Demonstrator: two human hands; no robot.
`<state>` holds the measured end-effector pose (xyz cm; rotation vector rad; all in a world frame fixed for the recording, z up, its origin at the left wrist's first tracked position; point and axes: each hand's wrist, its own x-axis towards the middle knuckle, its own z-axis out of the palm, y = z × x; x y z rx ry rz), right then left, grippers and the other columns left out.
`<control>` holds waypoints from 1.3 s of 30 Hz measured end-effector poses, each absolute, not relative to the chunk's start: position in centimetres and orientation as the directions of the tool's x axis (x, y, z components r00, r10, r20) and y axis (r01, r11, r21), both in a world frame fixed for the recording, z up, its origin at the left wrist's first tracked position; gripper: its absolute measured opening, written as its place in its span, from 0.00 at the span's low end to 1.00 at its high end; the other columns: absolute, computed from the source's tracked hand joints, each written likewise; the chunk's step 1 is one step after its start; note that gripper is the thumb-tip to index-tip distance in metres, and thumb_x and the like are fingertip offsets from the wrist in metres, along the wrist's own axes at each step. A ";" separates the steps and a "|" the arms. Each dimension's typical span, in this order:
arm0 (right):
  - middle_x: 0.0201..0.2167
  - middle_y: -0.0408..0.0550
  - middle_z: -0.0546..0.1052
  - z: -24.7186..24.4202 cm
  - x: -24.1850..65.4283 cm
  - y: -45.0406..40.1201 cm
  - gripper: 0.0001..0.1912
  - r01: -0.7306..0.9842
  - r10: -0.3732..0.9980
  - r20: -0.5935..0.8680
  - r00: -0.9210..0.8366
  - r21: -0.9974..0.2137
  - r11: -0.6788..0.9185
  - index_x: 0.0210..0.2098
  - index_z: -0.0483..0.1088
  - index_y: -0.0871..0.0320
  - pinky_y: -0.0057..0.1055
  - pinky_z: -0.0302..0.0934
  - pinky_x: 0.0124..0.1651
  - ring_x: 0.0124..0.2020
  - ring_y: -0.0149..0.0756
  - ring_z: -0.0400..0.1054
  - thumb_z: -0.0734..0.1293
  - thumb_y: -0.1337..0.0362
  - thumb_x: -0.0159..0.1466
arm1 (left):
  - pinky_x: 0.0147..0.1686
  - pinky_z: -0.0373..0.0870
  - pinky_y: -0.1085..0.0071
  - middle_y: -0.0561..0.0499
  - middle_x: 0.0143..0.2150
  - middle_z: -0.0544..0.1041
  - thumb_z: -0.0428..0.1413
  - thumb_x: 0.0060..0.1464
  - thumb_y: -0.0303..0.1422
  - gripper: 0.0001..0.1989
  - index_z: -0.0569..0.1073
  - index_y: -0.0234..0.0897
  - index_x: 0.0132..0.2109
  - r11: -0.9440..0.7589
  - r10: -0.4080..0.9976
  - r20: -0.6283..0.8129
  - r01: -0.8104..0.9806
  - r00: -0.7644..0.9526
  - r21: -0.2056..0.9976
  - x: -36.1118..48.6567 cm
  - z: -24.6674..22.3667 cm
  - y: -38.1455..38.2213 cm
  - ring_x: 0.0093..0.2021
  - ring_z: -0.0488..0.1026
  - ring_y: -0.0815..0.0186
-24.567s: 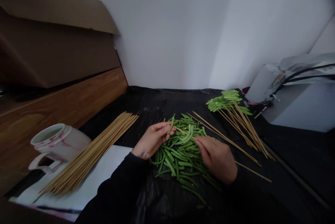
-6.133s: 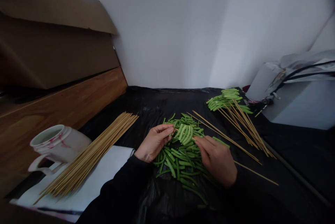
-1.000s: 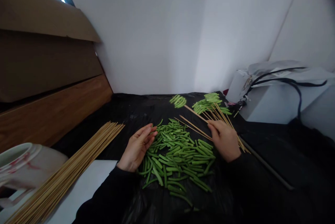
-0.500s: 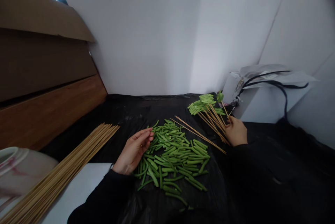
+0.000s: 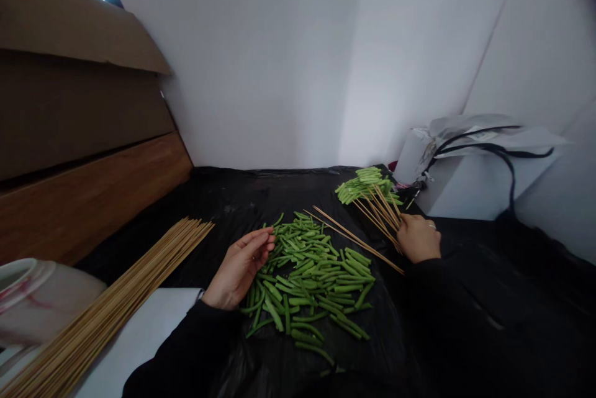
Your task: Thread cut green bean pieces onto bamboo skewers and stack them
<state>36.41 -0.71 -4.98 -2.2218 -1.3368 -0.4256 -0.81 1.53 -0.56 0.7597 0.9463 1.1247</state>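
Observation:
At the left edge of a pile of cut green beans (image 5: 326,280), my left hand (image 5: 244,264) is closed in a loose pinch. Whatever it holds, if anything, is hidden at the fingertips. My right hand (image 5: 419,238), with a ring on one finger, is curled at the lower ends of several bamboo skewers (image 5: 379,212); its fingertips are largely hidden. The upper ends of these skewers run into a stack of skewered green beans (image 5: 363,185) at the back. Two bare skewers (image 5: 356,238) lie between the loose beans and my right hand.
A thick bundle of bamboo skewers (image 5: 125,298) lies at the left, over a white surface (image 5: 144,336) and beside a stained whitish tub (image 5: 51,292). Black plastic sheeting (image 5: 223,193) covers the table. A white bag (image 5: 459,180) with black straps stands at the back right.
The skewer with green beans that my right hand held up is no longer seen raised. That hand has turned so its back shows, near the skewer ends. My left hand has hardly moved.

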 end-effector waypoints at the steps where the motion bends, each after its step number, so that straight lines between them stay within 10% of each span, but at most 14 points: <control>1: 0.42 0.59 0.74 -4.7 35.9 -0.9 0.16 0.891 0.719 0.526 0.454 -0.254 -0.377 0.43 0.74 0.60 0.40 0.55 0.40 0.42 0.48 0.64 0.57 0.67 0.62 | 0.29 0.71 0.83 0.49 0.34 0.78 0.60 0.52 0.26 0.08 0.79 0.31 0.40 0.271 0.962 -0.229 -0.392 0.150 0.879 -0.8 -0.7 1.6 0.30 0.73 0.75; 9: 0.36 0.49 0.75 -3.8 28.8 -1.6 0.12 0.988 0.824 0.566 -0.015 -0.119 0.100 0.36 0.75 0.56 0.33 0.54 0.46 0.41 0.39 0.63 0.59 0.62 0.66 | 0.29 0.70 0.83 0.48 0.34 0.78 0.63 0.49 0.28 0.09 0.79 0.31 0.40 0.243 0.968 -0.200 -0.374 0.149 0.895 -0.9 -1.1 1.7 0.31 0.73 0.74; 28: 0.34 0.51 0.72 -5.2 28.1 -0.8 0.10 0.990 0.826 0.553 0.109 -0.139 -0.038 0.39 0.65 0.59 0.32 0.53 0.38 0.36 0.38 0.65 0.54 0.69 0.67 | 0.26 0.63 0.80 0.55 0.26 0.73 0.65 0.44 0.38 0.14 0.75 0.33 0.35 0.096 0.995 -0.100 -0.377 0.010 0.921 -1.3 -0.6 1.7 0.25 0.68 0.75; 39: 0.21 0.48 0.70 -3.2 27.0 -2.9 0.24 0.999 0.742 0.670 -0.026 0.052 -0.013 0.18 0.66 0.57 0.32 0.43 0.31 0.28 0.34 0.60 0.57 0.53 0.67 | 0.32 0.62 0.71 0.51 0.26 0.74 0.51 0.57 0.42 0.16 0.73 0.36 0.28 -0.325 0.937 0.350 0.366 -0.001 0.872 -1.8 -1.4 2.3 0.29 0.68 0.66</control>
